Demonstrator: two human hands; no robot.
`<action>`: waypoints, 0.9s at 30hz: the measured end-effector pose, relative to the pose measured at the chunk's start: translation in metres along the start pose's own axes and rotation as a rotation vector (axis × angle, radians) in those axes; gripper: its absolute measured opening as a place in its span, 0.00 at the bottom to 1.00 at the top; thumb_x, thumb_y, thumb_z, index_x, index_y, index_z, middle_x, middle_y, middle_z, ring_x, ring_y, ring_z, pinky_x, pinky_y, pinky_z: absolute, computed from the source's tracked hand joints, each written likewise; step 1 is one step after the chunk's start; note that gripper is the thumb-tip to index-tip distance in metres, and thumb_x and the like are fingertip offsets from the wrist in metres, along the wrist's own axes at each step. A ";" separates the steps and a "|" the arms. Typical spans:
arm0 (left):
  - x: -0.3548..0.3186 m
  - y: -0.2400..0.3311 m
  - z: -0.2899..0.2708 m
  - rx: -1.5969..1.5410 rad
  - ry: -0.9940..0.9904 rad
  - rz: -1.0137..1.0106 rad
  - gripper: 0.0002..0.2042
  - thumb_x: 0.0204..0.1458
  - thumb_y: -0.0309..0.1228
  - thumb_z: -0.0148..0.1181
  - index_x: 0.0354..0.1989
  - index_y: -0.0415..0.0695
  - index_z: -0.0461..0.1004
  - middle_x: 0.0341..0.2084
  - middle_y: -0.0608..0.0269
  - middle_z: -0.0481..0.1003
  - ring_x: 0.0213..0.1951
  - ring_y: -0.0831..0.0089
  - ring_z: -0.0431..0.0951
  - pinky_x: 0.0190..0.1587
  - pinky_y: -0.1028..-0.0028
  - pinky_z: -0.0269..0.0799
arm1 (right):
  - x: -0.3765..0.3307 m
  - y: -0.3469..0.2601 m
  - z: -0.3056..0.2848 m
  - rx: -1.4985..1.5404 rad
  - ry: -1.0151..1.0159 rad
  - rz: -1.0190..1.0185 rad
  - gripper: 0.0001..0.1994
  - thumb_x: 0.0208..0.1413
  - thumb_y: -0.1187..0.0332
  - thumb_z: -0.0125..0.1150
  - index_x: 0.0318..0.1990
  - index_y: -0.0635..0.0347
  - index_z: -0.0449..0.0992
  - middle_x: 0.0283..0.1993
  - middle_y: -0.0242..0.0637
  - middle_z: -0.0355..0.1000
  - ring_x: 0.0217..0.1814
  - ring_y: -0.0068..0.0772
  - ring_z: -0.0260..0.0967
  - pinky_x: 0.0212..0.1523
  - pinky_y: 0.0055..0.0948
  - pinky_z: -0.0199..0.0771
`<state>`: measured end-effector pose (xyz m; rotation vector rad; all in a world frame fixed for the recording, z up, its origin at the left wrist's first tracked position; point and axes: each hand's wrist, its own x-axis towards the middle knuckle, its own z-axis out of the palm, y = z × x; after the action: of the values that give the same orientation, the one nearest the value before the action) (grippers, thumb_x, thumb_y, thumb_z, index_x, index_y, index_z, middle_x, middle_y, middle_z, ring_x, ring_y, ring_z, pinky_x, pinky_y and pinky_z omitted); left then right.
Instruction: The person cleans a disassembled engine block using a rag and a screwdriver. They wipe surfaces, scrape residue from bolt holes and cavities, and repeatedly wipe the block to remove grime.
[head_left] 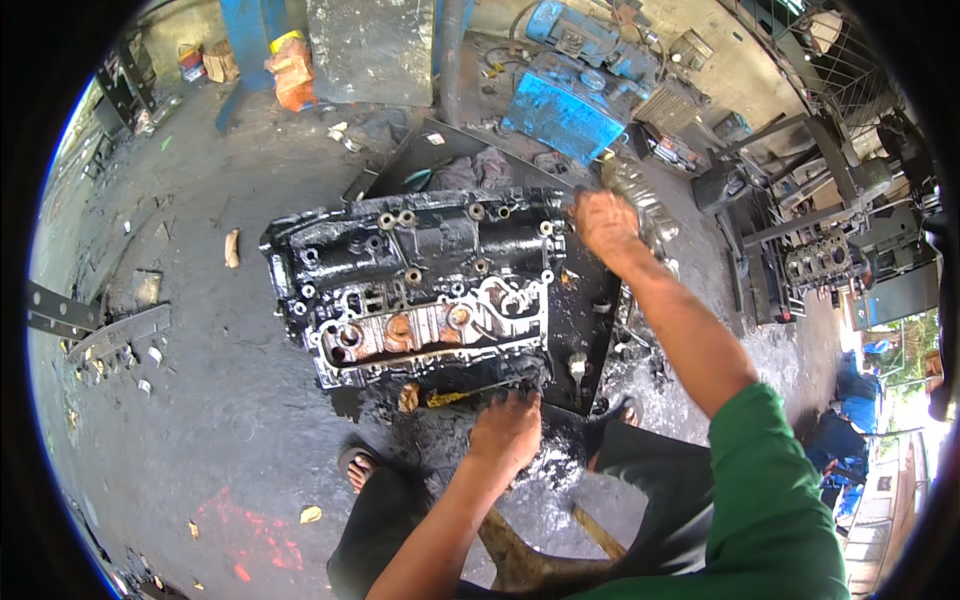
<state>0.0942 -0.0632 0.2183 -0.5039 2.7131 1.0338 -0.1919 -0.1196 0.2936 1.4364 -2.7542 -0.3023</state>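
Floor (200,400), dark grey, stained, littered, red-marked at lower left; wall (757,72), pale, at the back; post (247,45), blue; panel (370,50), grey, scuffed, near it; rack (790,217), dark metal, at right; greenery (915,345), sunlit, far right.

On the floor (200,400), a blue machine (562,112) stands near the far edge; an orange sack (291,78) sits beside a blue post (250,45) toward the far left corner; red marks (268,543) spread toward the near left corner.
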 end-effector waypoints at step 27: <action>0.026 0.009 -0.002 -0.009 -0.081 -0.024 0.24 0.54 0.37 0.57 0.57 0.39 0.64 0.48 0.42 0.72 0.48 0.46 0.75 0.50 0.56 0.73 | -0.073 0.011 0.114 0.566 0.233 0.182 0.16 0.64 0.64 0.49 0.58 0.48 0.68 0.41 0.48 0.77 0.39 0.59 0.74 0.39 0.51 0.75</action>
<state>0.0663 -0.0650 0.2178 -0.4839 2.6265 1.0372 -0.1707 -0.0357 0.1884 1.1745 -2.8577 0.6548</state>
